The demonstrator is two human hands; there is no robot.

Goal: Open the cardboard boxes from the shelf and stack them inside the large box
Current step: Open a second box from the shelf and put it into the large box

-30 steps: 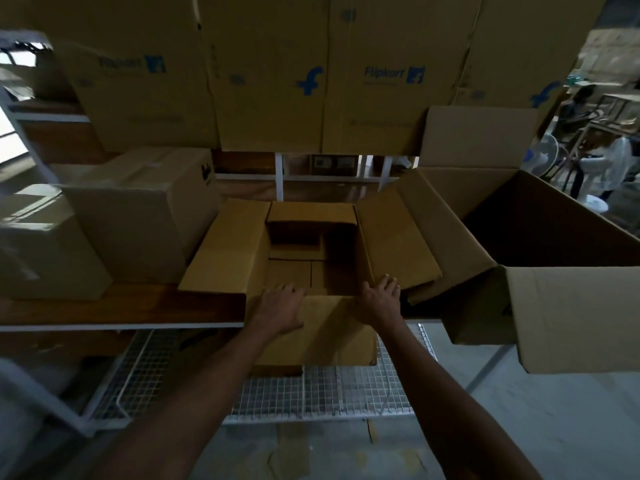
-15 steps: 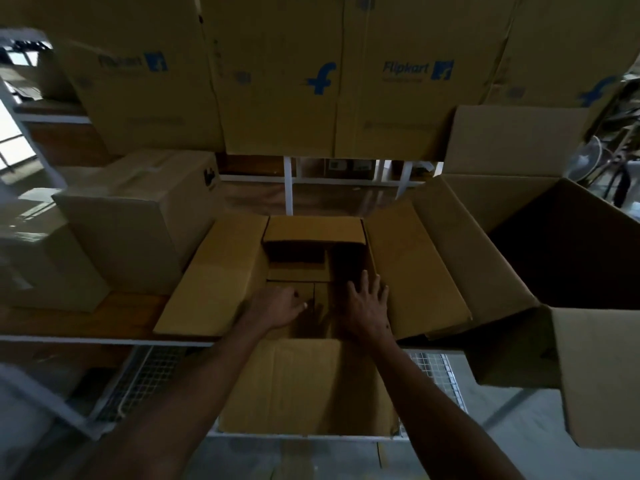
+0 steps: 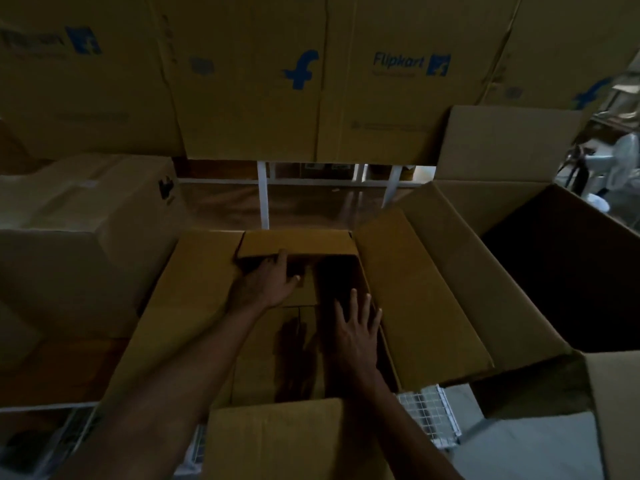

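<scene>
I see both hands deeper inside open box (image 3: 408, 292) at frame centre than before. Left hand (image 3: 263, 289) fingers grip far flap (image 3: 298, 243); right hand (image 3: 356, 334) fingers spread wide. Box mouth faces up, long axis toward shelf back.

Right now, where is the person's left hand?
In the head view, the left hand reaches inside the open box at centre, fingers at its far flap, left of the right hand.

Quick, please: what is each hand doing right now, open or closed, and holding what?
Left hand: gripping the far flap of the open box.
Right hand: open, fingers spread, holding nothing.
</scene>
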